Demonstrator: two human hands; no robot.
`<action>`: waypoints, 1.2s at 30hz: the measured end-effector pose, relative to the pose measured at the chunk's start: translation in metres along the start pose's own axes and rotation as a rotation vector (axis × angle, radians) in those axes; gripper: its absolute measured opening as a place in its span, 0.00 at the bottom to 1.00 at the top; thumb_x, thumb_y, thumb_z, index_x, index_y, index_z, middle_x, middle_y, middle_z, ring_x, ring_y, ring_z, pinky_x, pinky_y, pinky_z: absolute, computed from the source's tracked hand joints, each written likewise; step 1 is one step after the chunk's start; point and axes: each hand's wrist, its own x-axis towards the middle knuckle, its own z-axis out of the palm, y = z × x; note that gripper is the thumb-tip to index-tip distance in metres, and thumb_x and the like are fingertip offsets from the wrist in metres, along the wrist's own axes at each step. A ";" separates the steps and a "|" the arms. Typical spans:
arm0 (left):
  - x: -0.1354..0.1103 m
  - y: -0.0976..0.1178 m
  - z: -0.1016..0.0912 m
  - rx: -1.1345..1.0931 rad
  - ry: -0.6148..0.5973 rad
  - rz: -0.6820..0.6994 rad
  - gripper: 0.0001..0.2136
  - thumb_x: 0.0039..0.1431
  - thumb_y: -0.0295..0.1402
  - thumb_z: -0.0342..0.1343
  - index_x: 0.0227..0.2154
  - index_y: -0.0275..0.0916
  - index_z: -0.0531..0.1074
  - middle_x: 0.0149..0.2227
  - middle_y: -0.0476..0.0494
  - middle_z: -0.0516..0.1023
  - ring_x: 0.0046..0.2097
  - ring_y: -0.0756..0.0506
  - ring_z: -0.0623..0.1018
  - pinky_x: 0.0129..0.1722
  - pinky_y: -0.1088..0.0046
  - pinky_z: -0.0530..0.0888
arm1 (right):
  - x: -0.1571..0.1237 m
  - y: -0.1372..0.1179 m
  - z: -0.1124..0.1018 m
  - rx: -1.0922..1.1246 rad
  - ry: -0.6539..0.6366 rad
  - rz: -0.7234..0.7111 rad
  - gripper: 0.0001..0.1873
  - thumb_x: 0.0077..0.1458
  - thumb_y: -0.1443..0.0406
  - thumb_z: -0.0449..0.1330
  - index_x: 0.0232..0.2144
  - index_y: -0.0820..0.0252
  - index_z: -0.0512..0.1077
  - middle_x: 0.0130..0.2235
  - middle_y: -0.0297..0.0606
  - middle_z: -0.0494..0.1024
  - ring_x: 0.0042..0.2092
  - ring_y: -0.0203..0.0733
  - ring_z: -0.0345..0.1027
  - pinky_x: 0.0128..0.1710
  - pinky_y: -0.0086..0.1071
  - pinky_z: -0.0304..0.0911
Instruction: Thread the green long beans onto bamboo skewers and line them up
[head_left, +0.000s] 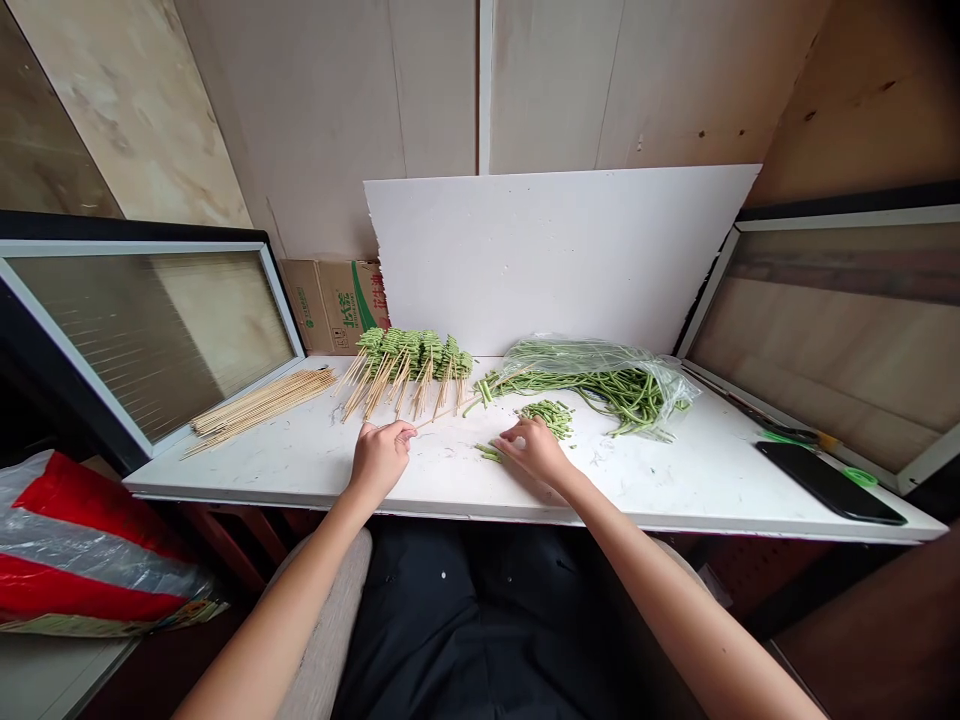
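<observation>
My left hand [379, 460] is closed on the end of a thin bamboo skewer [442, 413], which slants up to the right over the table. My right hand [534, 450] has its fingers pinched low over the tabletop, at a few cut green bean pieces [489, 453]; the fingertips partly hide what they grip. Just behind it lies a small heap of cut green bean pieces [553, 415]. Beyond my left hand, finished green bean skewers [416, 355] are stacked with their bare sticks pointing toward me.
Loose bamboo skewers [259, 405] lie at the left of the white table [300, 470]. Long green beans [637, 395] spill from a clear plastic bag [664, 375]. A black phone [829, 480] and scissors [780, 425] lie at the right. A white board [555, 260] stands behind.
</observation>
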 end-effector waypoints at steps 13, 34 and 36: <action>0.000 0.001 -0.002 -0.005 -0.002 0.014 0.13 0.68 0.29 0.50 0.34 0.44 0.80 0.27 0.49 0.83 0.29 0.42 0.77 0.46 0.61 0.68 | 0.016 0.021 -0.026 0.759 0.120 0.252 0.25 0.45 0.45 0.77 0.40 0.53 0.85 0.42 0.44 0.87 0.42 0.51 0.79 0.41 0.40 0.69; -0.003 0.004 0.001 -0.027 -0.031 0.051 0.14 0.66 0.29 0.49 0.36 0.44 0.81 0.29 0.49 0.84 0.30 0.42 0.78 0.45 0.61 0.66 | 0.019 0.018 -0.060 1.347 0.219 0.253 0.21 0.45 0.50 0.81 0.39 0.48 0.84 0.50 0.38 0.86 0.60 0.50 0.75 0.48 0.34 0.72; -0.003 0.005 0.001 -0.026 -0.035 0.049 0.14 0.66 0.29 0.49 0.36 0.44 0.81 0.29 0.48 0.84 0.30 0.42 0.78 0.45 0.61 0.66 | 0.019 0.018 -0.059 1.348 0.222 0.250 0.21 0.46 0.50 0.81 0.40 0.48 0.84 0.49 0.38 0.86 0.59 0.50 0.76 0.48 0.34 0.72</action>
